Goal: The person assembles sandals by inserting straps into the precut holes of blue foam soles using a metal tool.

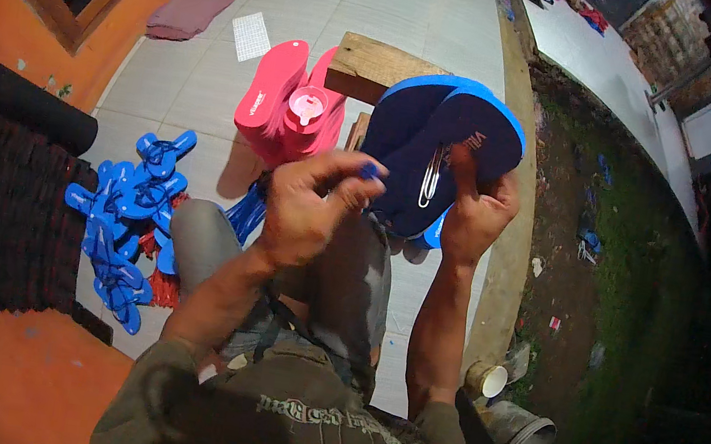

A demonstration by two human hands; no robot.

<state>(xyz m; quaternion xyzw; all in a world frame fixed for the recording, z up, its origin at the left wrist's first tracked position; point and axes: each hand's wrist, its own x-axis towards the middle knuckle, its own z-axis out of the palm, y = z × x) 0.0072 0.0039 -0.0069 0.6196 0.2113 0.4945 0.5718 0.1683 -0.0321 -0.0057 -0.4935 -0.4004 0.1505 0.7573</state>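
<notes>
In front of me is a stack of flip-flop soles (410, 125), dark navy on top with bright blue edges, close to a wooden block (377, 66). My right hand (479, 212) grips the near right side of the stack, its thumb lying on the navy face. Beside that thumb a bent, shiny metal wire tool (429, 178) lies against the sole; whether the hand also holds it, I cannot tell. My left hand (307, 211) is closed, thumb and forefinger pinching a small blue piece (370, 170) just left of the soles. Its exact kind is too small to make out.
Pink soles (268, 101) stand stacked ahead, with a small pink cup (305, 106) on them. Finished-looking blue flip-flops (146, 193) lie heaped at left, near a pile of dark sheets (2, 218). Blue straps (246, 211) lie by my knee. The tiled floor's edge (507, 243) runs along the right.
</notes>
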